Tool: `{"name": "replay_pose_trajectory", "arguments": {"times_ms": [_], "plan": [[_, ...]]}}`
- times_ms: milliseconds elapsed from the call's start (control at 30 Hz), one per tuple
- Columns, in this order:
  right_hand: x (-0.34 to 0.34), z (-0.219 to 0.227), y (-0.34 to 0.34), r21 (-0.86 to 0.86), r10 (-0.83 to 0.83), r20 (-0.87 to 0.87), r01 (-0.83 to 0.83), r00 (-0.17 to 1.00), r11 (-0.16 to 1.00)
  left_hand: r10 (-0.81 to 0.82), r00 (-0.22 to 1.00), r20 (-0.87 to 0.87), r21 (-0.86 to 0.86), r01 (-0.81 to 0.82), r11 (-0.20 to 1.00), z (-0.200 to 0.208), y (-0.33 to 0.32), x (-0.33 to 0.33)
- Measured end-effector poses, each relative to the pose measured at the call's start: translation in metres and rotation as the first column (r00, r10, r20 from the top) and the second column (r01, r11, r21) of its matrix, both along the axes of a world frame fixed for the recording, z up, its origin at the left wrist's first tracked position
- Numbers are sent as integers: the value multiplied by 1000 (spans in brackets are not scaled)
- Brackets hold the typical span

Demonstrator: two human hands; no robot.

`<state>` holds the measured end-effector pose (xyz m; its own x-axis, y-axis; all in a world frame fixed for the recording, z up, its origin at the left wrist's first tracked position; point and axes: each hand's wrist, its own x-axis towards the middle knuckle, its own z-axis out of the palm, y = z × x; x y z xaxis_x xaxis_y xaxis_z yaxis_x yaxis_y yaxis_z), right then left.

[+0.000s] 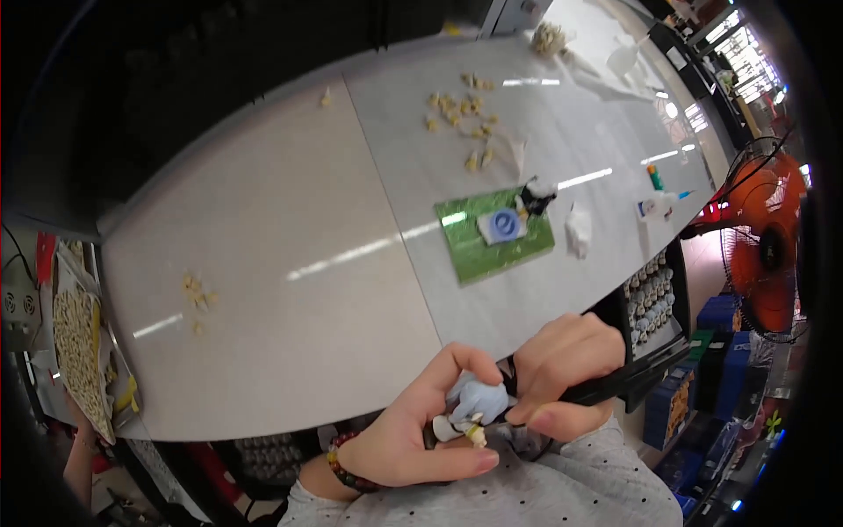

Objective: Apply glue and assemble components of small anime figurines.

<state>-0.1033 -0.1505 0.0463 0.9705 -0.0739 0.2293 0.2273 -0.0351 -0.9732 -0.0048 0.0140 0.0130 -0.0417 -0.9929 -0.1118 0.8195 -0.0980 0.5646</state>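
Close to my body, my left hand [399,443] is closed round a small figurine [480,401] with light blue hair. A small cream and yellow piece [476,435] shows at its lower side, by my left thumb. My right hand [566,360] is curled against the figurine's right side, thumb and fingers pressed together. Something dark shows between the two hands, but I cannot make out what the right fingers hold. Beyond them on the table, a green mat [474,265] bears a blue ring [505,225] on a white base and a black-and-white piece [537,198].
Small yellowish pieces [461,107] lie scattered on the table, with another group [195,292] at left. Crumpled tissue [578,230] and a white bottle [652,209] lie right. A black tray holds several figure heads [650,299]. An orange fan [773,250] stands beyond. Someone else's arm [81,461] shows at left.
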Motion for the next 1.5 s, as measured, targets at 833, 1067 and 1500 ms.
{"name": "replay_pose_trajectory", "arguments": {"times_ms": [833,1067,1500], "plan": [[-29,-33,-4,313,-629,383,546,676,778,47,818,-573,-205,-199,958,-15,-11,0],[-8,-31,25,164,-440,407,410,801,897,182,843,-507,-154,-297,942,-11,-14,-6],[0,-31,26,135,-352,331,326,875,936,221,874,-432,-186,-327,927,-13,-10,-9]]}}
